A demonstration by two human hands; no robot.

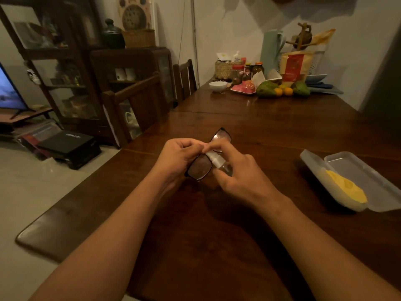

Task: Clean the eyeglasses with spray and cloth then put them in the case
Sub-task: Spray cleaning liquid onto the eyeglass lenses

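Left hand (175,158): pinches the eyeglasses (199,167) by the frame, over the bench (217,235).
Right hand (236,177): curled round the spray bottle (217,161), forefinger on its pump, nozzle just beside the near lens.
Handling: light, stiff frame, scratchable lenses (grip rims, never glass); probably slick once wet.
Case (314,168): open at right, yellow cloth (347,190) inside, well apart from both hands.

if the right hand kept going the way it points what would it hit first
Probably the eyeglasses, held by the left hand just ahead of the right hand and its spray bottle; depth is unclear, so the left fingertips could come first.
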